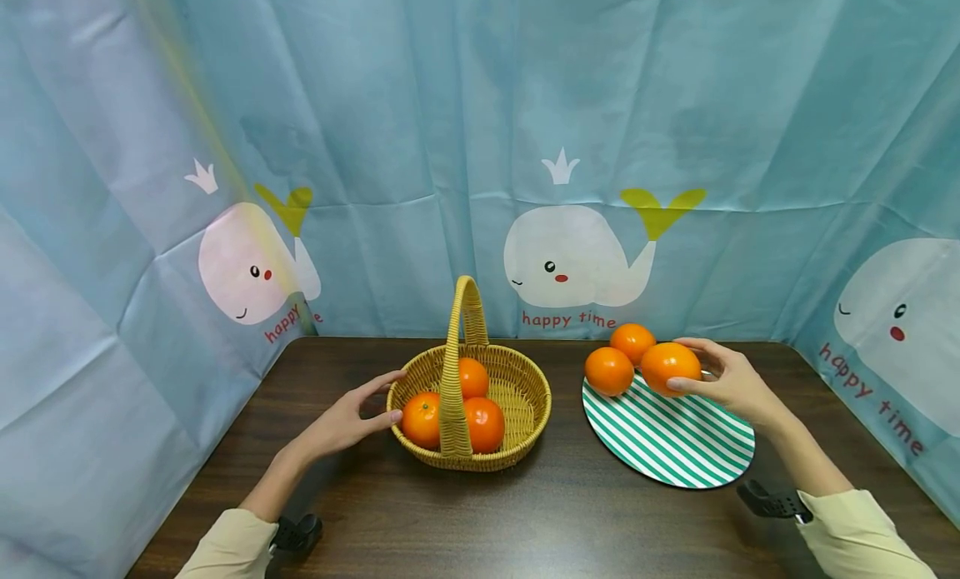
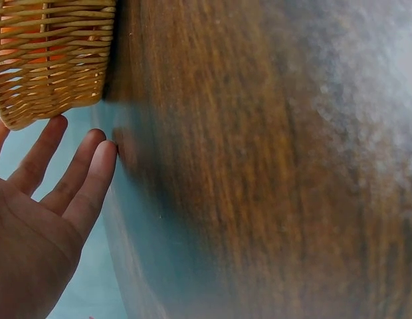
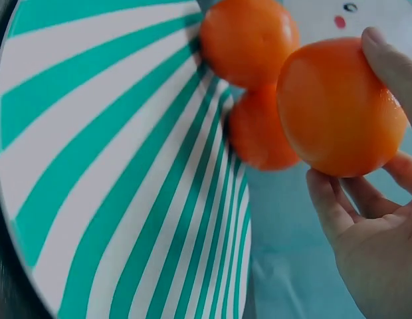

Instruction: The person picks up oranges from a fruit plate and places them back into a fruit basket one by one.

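Left hand (image 1: 347, 418), fingers spread, touches wicker basket (image 1: 519, 406) at its 9 o'clock; three fruits (image 1: 422, 419) inside. Right hand (image 1: 737, 386) pinches orange fruit (image 1: 669, 366) over striped mat's (image 1: 667, 450) 12 o'clock side. Two loose fruits (image 1: 609, 371) toward mat's 11 o'clock.

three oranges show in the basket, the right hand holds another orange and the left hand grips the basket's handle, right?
The handle is wrong: the head view shows the left hand at the side of the basket, fingers off the handle. The three oranges inside and the orange in the right hand are as you say.
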Tool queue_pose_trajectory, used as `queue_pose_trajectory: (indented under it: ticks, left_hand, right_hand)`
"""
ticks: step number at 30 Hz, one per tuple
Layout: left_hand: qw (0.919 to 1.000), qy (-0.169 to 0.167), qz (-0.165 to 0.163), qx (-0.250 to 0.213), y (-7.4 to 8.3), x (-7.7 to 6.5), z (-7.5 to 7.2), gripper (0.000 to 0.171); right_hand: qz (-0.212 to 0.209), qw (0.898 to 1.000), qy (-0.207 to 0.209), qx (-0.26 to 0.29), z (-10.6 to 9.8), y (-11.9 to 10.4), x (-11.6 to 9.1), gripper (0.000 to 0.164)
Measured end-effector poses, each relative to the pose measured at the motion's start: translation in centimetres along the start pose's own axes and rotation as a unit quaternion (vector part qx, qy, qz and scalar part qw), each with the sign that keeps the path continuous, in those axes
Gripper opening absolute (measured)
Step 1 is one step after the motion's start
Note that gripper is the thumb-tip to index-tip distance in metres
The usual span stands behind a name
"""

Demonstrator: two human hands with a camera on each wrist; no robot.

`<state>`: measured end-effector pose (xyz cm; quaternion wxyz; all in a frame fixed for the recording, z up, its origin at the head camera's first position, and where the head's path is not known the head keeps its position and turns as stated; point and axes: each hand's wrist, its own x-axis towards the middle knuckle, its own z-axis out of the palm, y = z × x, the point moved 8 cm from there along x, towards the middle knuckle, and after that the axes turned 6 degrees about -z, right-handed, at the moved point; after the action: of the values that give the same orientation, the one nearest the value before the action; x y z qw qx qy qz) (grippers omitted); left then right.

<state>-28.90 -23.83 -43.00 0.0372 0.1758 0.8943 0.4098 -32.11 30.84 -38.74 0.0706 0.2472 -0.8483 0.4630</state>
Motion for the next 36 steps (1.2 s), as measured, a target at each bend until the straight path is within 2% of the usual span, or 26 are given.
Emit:
queue_pose_trajectory:
  ticks: [18, 36]
  left_hand:
    - [1.0000, -0.002, 0.005, 0.001, 0.1, 0.1, 0.0, 0.064]
    - [1.0000, -0.008, 0.005, -0.001, 0.1, 0.0, 0.1, 0.064]
  right_hand:
    - [-0.004, 0.999, -0.031, 0.027, 3.1, -2.7, 2.3, 0.063]
    - [-0.037, 0.996, -0.043, 0.067, 4.6, -5.1, 3.2, 0.061]
